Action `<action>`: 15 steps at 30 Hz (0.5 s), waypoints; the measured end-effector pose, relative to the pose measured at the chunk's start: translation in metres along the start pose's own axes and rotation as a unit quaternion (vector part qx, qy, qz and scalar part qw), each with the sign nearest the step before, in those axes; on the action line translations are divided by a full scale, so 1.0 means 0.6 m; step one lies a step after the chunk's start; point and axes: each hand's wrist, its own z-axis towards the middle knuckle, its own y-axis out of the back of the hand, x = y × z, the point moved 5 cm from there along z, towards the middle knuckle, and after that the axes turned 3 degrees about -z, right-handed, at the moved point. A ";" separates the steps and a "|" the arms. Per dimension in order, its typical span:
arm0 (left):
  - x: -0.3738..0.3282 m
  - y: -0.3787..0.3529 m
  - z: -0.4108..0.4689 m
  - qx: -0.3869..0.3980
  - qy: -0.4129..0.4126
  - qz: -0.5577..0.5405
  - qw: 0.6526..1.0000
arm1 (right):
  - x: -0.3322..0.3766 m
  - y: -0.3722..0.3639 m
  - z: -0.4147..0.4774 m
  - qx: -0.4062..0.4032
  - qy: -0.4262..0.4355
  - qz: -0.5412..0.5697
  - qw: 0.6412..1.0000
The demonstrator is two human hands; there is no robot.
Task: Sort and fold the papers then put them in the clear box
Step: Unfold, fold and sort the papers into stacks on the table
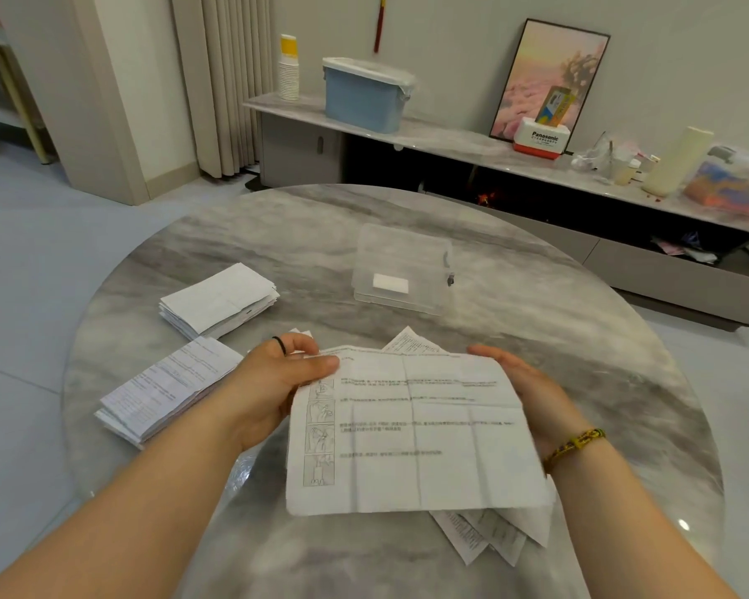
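Head view: paper (411,430) in left hand (273,382)

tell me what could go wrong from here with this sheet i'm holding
1. The left hand pinches the unfolded sheet at its top-left corner, and the right hand supports the right edge; it could sag or fold off its creases.
2. Loose papers poke out skewed beneath it; moving it might scatter them.
3. The plain stack and printed stack sit close together; a sheet might land on the wrong one.
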 end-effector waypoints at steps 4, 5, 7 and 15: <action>-0.008 0.009 0.003 -0.065 -0.039 -0.063 0.995 | -0.004 -0.021 0.000 0.064 -0.014 0.082 0.994; -0.010 0.012 0.004 -0.084 -0.056 -0.077 0.992 | -0.002 -0.029 -0.003 0.087 -0.011 0.092 0.992; -0.014 0.018 0.003 -0.119 -0.091 -0.117 0.982 | -0.003 -0.037 -0.006 0.140 -0.012 0.074 0.987; -0.013 -0.002 -0.008 -0.092 -0.127 -0.102 0.982 | -0.005 -0.056 -0.011 0.130 0.030 0.016 0.991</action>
